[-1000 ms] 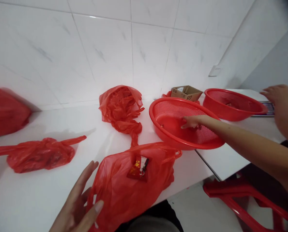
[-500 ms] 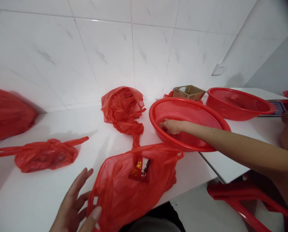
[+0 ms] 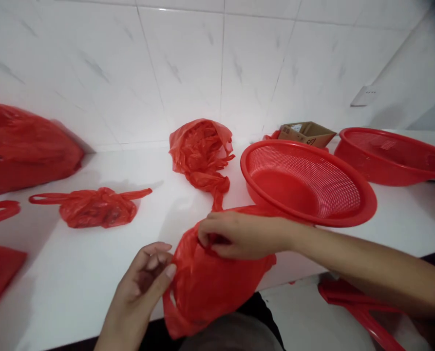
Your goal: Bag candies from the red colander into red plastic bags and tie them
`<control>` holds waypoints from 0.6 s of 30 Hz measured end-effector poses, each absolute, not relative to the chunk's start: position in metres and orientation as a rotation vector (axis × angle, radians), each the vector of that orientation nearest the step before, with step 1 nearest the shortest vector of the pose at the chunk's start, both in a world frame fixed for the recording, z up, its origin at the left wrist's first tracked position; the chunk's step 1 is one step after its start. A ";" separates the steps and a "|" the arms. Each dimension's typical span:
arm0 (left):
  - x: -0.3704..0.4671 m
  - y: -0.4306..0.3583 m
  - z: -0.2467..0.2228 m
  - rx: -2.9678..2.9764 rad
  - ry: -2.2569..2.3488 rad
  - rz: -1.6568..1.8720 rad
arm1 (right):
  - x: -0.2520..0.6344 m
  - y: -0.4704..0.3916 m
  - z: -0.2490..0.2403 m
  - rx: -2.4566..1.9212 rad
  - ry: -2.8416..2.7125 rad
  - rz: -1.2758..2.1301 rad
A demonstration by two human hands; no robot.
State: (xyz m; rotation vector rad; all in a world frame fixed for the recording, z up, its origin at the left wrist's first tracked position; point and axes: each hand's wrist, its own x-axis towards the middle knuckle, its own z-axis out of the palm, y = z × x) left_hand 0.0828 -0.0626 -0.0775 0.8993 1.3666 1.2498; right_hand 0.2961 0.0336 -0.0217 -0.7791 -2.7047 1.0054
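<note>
red plastic bag (image 3: 220, 287) lay at the near edge of the white table (image 3: 74, 287), slumped, partly overhanging above the lap (image 3: 232, 336). left hand (image 3: 140, 282): thumb and bent fingers drawn together, pinching the film at the bag's left side. right hand (image 3: 246, 234): stretched across from the right, fingers curled over the top of the bag, tips partly hidden; could not tell whether they gripped anything. just beyond the right wrist, a red perforated basket (image 3: 312, 165) stood on the table, a second red basket (image 3: 370, 168) to its right, a small cardboard box (image 3: 293, 134) behind. crumpled bunch of red bags (image 3: 200, 148) sat farther back, its twisted tail running down toward the hands. off to the left, a small knotted red bag (image 3: 98, 208) with handles stuck out to both sides; beyond it, a bulky red bag (image 3: 27, 151) near the tiled wall (image 3: 188, 58)
</note>
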 end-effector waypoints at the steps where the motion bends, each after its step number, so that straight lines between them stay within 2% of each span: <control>1: 0.082 -0.059 -0.079 0.819 1.310 1.308 | 0.287 0.033 -0.035 -0.748 -2.733 0.964; 5: 0.073 -0.052 -0.082 0.620 1.194 1.507 | 0.273 0.040 -0.056 -0.812 -2.700 0.980; 10: 0.063 -0.058 -0.081 0.590 1.187 1.560 | 0.297 0.050 -0.017 -0.973 -2.521 1.047; 14: 0.058 -0.062 -0.085 0.584 1.187 1.549 | 0.348 0.074 0.005 -1.351 -2.302 0.685; 16: 0.055 -0.063 -0.090 0.602 1.176 1.525 | 0.380 0.089 -0.002 -1.653 -2.329 0.482; 18: 0.052 -0.063 -0.096 0.612 1.162 1.504 | 0.411 0.101 -0.019 -1.914 -2.393 0.462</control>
